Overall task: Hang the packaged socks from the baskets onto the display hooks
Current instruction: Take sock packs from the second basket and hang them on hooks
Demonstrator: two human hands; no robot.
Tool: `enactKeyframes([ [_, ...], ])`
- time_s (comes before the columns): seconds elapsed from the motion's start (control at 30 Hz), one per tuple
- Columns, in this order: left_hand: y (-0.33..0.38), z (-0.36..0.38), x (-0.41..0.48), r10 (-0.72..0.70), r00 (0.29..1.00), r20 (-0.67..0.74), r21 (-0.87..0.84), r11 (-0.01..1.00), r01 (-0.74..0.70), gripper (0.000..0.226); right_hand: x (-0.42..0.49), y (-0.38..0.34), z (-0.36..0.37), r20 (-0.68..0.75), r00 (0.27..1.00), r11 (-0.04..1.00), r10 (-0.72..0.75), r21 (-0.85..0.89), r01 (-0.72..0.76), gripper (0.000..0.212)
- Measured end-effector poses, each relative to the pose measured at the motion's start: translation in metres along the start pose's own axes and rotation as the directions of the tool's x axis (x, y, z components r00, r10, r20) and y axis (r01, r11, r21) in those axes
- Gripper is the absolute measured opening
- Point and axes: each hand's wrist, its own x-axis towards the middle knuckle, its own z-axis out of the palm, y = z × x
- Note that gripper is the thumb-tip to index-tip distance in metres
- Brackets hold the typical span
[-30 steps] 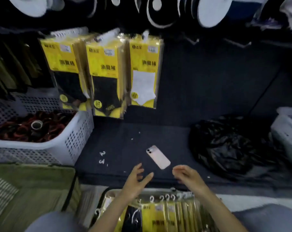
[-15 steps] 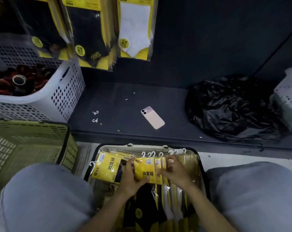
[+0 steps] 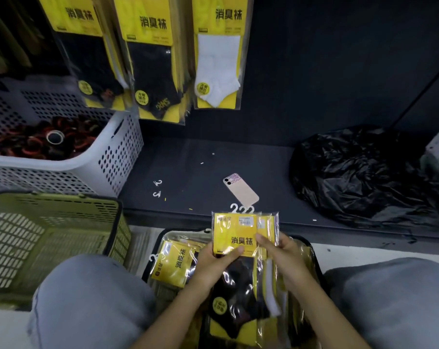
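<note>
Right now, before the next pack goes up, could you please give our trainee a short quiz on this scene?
1. True or false: the left hand and the right hand both grip the bundle of sock packs.
2. What lies on the dark shelf just beyond the bundle? A) a phone B) scissors C) a tape gun
3. Fill in: the rightmost hanging pack shows ____ socks.
Key: 1 true; 2 A; 3 white.

Bare shelf (image 3: 238,157) around the phone (image 3: 241,190); black bag (image 3: 359,172) right of it, white basket (image 3: 122,157) left, hanging sock packs (image 3: 153,59) behind-left
</note>
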Motion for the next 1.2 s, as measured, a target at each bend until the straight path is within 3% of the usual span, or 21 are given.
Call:
enactKeyframes([
  [0.13,0.047,-0.014,-0.001,0.117,0.992,-0.055,-0.053,0.991,-0.120,0.032,-0.001,-0.043,0.009,0.147,0.983,0.992,-0.112,0.076,0.102,0.030],
  [0.27,0.087,-0.035,-0.003,0.197,0.972,-0.129,-0.130,0.968,-0.214,0.039,0.002,-0.084,0.022,0.230,0.947,0.974,-0.223,0.087,0.209,0.030],
  [0.37,0.115,-0.048,-0.004,0.248,0.949,-0.194,-0.200,0.937,-0.286,0.046,0.009,-0.112,0.036,0.183,0.924,0.941,-0.336,0.114,0.319,0.027],
  [0.53,0.167,-0.088,0.004,0.327,0.852,-0.408,-0.215,0.873,-0.438,0.025,0.029,-0.164,0.043,0.079,0.882,0.880,-0.464,0.151,0.450,0.018],
  [0.67,0.211,-0.123,0.003,0.435,0.772,-0.464,-0.165,0.814,-0.557,0.015,0.047,-0.218,0.044,-0.012,0.838,0.821,-0.546,0.191,0.538,0.013],
  [0.9,0.269,-0.157,-0.001,0.500,0.664,-0.556,-0.144,0.729,-0.669,0.021,0.077,-0.309,0.071,-0.076,0.791,0.764,-0.608,0.217,0.608,0.008],
  [1.07,0.286,-0.164,-0.001,0.522,0.637,-0.567,-0.158,0.690,-0.706,0.016,0.098,-0.339,0.101,-0.047,0.767,0.753,-0.640,0.163,0.638,0.007],
  [1.2,0.295,-0.166,0.000,0.532,0.626,-0.570,-0.147,0.683,-0.715,0.017,0.120,-0.343,0.116,-0.093,0.807,0.788,-0.583,0.177,0.589,0.009],
])
